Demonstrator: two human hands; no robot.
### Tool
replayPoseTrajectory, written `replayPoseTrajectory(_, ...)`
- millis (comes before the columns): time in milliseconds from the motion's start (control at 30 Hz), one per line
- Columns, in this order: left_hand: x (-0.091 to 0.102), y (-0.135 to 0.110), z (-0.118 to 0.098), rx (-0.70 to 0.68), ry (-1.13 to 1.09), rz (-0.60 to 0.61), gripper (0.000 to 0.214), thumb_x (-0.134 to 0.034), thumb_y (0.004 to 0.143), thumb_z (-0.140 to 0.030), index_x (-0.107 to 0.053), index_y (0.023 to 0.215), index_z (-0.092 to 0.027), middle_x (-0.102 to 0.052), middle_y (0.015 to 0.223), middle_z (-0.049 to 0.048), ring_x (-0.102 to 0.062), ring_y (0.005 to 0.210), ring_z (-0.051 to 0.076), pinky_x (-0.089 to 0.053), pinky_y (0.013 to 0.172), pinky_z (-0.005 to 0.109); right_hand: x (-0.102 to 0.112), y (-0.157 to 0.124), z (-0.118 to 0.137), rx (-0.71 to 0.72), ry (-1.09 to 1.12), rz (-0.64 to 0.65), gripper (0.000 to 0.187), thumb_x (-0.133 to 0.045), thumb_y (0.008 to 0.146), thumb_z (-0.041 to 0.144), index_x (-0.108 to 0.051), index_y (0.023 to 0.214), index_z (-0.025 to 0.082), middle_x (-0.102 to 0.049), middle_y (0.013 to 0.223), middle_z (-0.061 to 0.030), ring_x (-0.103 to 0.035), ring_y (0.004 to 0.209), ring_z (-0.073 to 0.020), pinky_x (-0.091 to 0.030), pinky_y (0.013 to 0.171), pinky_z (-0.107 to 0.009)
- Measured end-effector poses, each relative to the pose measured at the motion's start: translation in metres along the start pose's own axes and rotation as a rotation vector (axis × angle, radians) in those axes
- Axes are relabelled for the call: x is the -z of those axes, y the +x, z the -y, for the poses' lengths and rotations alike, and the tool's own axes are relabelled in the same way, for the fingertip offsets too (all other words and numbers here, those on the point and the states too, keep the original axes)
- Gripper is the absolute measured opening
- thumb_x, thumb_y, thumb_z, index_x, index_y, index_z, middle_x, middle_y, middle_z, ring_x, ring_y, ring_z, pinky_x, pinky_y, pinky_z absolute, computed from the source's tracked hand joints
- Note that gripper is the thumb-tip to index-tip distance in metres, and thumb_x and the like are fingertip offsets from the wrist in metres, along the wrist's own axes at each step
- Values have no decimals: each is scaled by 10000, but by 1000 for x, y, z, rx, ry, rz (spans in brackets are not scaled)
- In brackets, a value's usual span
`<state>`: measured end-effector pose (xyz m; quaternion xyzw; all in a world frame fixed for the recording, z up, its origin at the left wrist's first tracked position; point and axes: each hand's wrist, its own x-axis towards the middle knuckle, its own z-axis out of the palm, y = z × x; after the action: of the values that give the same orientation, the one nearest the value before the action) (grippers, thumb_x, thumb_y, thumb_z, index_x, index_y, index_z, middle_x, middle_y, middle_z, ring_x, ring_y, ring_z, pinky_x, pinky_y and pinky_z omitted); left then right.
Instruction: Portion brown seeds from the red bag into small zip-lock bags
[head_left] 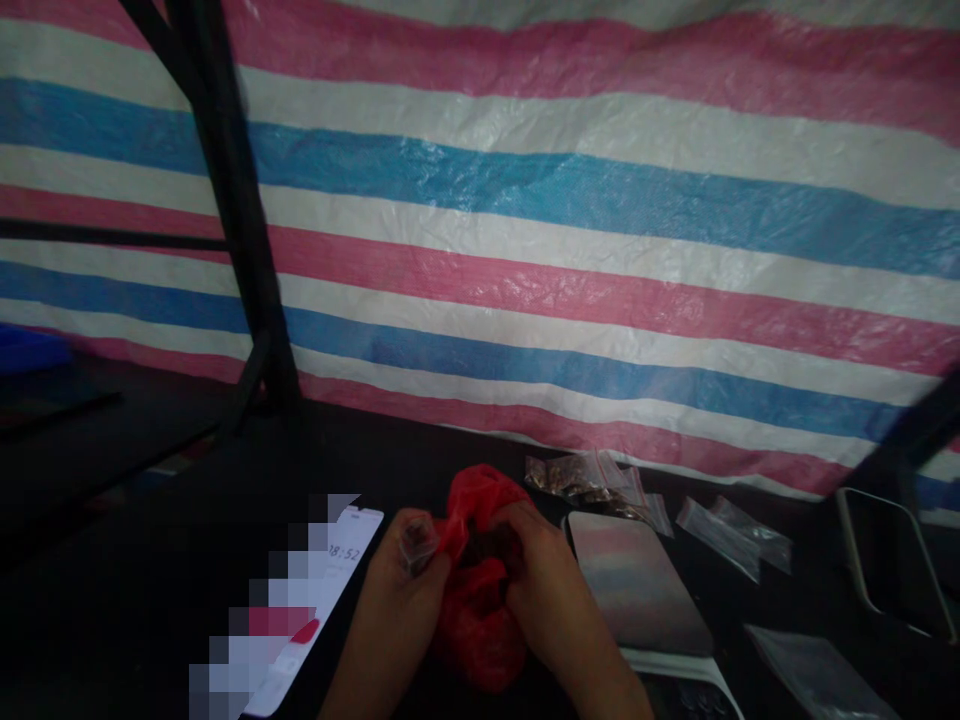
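A red plastic bag (480, 635) sits in front of me with its mouth pulled apart and dark inside; I cannot make out its contents. My left hand (401, 590) is closed at the left edge of that mouth, pinching the red plastic, and a small clear plastic bag (418, 545) is tucked in the same grip. On the other side, my right hand (540, 570) is closed around the bag's right rim, with its fingertips partly hidden in the opening. A flat scale with a metal plate (637, 580) lies just right of my right hand.
Several small clear bags with brown contents (585, 480) lie behind the scale. Flat clear bags (724, 535) and another clear bag (817, 675) are at the right, near a phone (892, 565). A lit phone (322, 610) lies left. Behind hangs a striped tarp (562, 270) beside a dark frame post (236, 210).
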<state>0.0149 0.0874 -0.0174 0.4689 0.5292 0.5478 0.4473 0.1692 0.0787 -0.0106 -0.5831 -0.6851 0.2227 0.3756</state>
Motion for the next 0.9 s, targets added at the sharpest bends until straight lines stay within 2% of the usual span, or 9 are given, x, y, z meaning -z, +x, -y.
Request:
replayPoseTrajectory(133,1,0,-3,12,-7,-16,175,-651,617,-356,-552,739,-277,-690,682,-13,-699,671,233,-592,629,338,4,-3,-3,48,54,25,502,-457,649,-101,-734,933,207,-784,1016,-45,-728,1000,-218,-519,850,-307)
replayPoseTrajectory(333,0,-1,-6,-1,-25,-13,193,-638,584,-348,-524,728,-286,-664,673,-25,-685,663,225,-591,629,336,3,-9,4,49,157,78,598,-478,693,-82,-802,1088,228,-788,1151,-62,-737,1079,-214,-546,970,-326)
replayPoseTrajectory(500,1,0,-1,-36,-37,21,172,-638,599,-304,-535,736,-286,-627,667,-43,-658,647,206,-592,633,327,-5,-10,9,-19,174,32,560,-515,665,-48,-809,1076,193,-807,1119,-90,-750,1068,-248,-569,975,-368)
replayPoseTrajectory(667,1,0,3,-62,-61,34,192,-636,626,-288,-591,812,-274,-684,761,-17,-702,717,224,-613,692,350,-10,-5,7,-56,472,45,550,-504,607,-21,-804,1016,190,-841,987,-68,-794,939,-239,-618,887,-352)
replayPoseTrajectory(767,3,1,6,-89,-30,38,213,-674,698,-342,-617,889,-266,-681,813,-11,-695,746,227,-610,737,368,-9,-1,3,-87,605,54,476,-520,621,14,-792,968,194,-846,946,-53,-801,931,-234,-618,906,-363)
replayPoseTrajectory(900,6,3,15,-171,120,4,249,-673,820,-443,-666,968,-243,-680,899,23,-680,828,249,-571,790,392,1,1,-2,-89,629,20,419,-561,706,54,-772,1038,200,-846,1058,-65,-796,1028,-232,-598,980,-389)
